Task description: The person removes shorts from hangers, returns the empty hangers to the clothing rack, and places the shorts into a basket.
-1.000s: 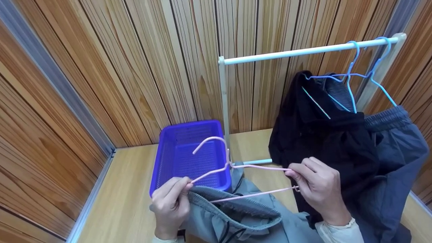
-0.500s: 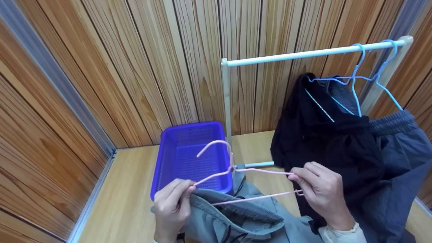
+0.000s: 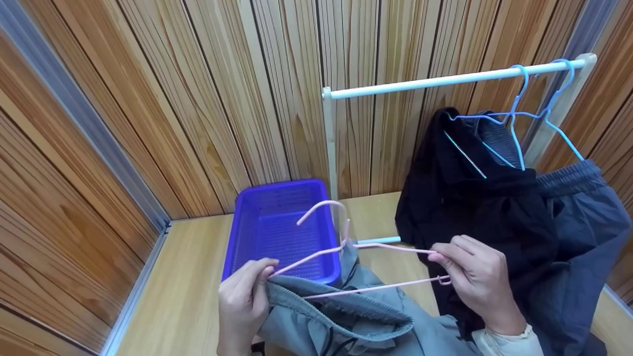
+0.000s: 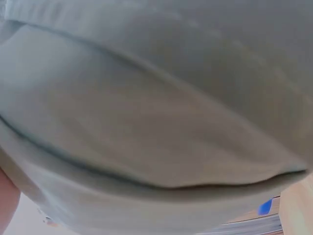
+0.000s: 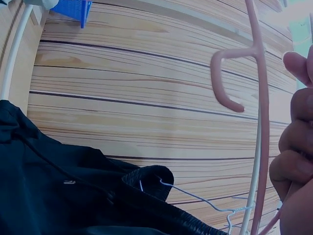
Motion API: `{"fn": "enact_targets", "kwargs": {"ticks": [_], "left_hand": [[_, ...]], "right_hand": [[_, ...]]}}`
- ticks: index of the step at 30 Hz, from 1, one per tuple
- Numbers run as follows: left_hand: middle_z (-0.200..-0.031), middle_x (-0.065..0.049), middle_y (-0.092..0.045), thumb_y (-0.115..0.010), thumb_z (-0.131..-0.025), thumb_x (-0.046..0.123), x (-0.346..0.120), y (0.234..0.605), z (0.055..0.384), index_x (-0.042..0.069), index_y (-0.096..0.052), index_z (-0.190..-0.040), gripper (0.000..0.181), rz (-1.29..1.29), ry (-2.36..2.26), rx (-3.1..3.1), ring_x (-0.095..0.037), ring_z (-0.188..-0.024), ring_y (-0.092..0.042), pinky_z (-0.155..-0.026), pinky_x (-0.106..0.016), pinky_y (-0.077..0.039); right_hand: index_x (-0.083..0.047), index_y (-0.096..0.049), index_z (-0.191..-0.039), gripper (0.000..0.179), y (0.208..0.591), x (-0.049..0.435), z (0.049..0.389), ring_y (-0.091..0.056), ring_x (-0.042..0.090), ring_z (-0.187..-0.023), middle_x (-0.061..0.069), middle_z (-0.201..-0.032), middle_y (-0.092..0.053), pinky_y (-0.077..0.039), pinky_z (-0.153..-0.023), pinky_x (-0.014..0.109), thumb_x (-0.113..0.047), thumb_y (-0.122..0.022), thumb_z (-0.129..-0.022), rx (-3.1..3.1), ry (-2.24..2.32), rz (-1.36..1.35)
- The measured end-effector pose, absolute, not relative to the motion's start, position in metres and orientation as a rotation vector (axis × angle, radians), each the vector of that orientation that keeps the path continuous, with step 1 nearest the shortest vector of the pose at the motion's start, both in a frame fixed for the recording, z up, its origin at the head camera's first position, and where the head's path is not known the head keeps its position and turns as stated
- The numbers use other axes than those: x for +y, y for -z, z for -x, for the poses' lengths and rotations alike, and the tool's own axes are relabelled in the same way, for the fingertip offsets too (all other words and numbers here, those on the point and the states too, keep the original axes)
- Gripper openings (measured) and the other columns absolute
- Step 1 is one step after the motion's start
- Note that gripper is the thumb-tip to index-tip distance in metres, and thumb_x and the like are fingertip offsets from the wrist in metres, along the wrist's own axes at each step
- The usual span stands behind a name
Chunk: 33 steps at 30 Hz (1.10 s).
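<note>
A pink wire hanger (image 3: 393,246) is stretched between both hands in the head view, its hook up and tilted left. My left hand (image 3: 245,296) pinches the hanger's left shoulder along with the waistband of grey-green drawstring pants (image 3: 385,321). The left end of the hanger is inside the gaping waistband, and its bottom bar crosses the opening. My right hand (image 3: 474,277) pinches the right shoulder of the hanger, outside the waistband. Grey-green fabric (image 4: 146,112) fills most of the left wrist view. A small hook on the hanger (image 5: 227,78) shows near the curled right fingers (image 5: 296,137).
A purple basket (image 3: 282,185) stands behind the left hand. To the right, a white rack bar (image 3: 420,84) carries black pants (image 3: 479,212) and dark grey pants (image 3: 578,217) on blue hangers (image 3: 517,101). Wood-patterned walls (image 3: 212,99) enclose the tabletop.
The left hand has shifted slightly left with the waistband corner, and the right hand slightly right. The hanger's hook has swung a little to the right. Both hands keep their grip.
</note>
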<state>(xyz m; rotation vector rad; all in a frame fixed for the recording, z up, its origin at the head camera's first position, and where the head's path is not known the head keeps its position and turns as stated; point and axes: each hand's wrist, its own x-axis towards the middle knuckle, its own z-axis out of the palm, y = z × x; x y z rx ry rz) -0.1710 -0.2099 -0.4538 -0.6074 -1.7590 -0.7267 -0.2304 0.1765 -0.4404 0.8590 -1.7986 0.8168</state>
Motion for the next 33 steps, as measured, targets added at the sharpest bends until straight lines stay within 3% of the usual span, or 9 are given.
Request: {"fn": "enact_targets", "kwargs": {"ticks": [11, 18, 31, 33], "left_hand": [[-0.076, -0.007, -0.075, -0.059, -0.108, 0.024, -0.218, 0.456, 0.17, 0.0, -0.079, -0.094, 0.034, 0.498, 0.758, -1.689, -0.011, -0.063, -0.063, -0.062, -0.02, -0.052], [-0.083, -0.011, -0.08, -0.063, -0.106, 0.025, -0.22, 0.456, 0.168, 0.0, -0.08, -0.094, 0.033, 0.369, 0.799, -1.663, -0.016, -0.076, -0.074, -0.077, -0.015, -0.058], [-0.087, -0.012, -0.082, -0.075, -0.093, 0.0, -0.219, 0.457, 0.166, 0.0, -0.08, -0.094, 0.006, 0.14, 0.751, -1.658, -0.014, -0.082, -0.078, -0.087, -0.007, -0.056], [-0.087, -0.012, -0.082, -0.076, -0.089, -0.006, -0.219, 0.456, 0.166, 0.0, -0.081, -0.094, 0.008, 0.107, 0.742, -1.658, -0.015, -0.081, -0.078, -0.088, -0.006, -0.055]], "right_hand": [[-0.004, -0.078, -0.082, 0.034, 0.439, 0.192, 0.231, -0.04, -0.001, -0.064, -0.002, -0.064, -0.051, -0.033, -0.057, 0.015, -0.033, -0.072, -0.098, -1.815, -0.922, -0.843], [0.003, -0.076, -0.079, 0.027, 0.434, 0.204, 0.23, -0.04, 0.0, -0.063, 0.0, -0.063, -0.049, -0.032, -0.06, 0.011, -0.019, -0.079, -0.095, -1.706, -1.039, -0.881], [0.005, -0.075, -0.077, 0.029, 0.431, 0.211, 0.227, -0.04, 0.0, -0.062, 0.001, -0.063, -0.05, -0.03, -0.061, 0.009, -0.018, -0.08, -0.093, -1.672, -1.081, -0.892], [0.006, -0.075, -0.076, 0.028, 0.43, 0.212, 0.226, -0.04, 0.001, -0.062, 0.001, -0.063, -0.05, -0.03, -0.061, 0.009, -0.017, -0.08, -0.093, -1.669, -1.085, -0.889]]}}
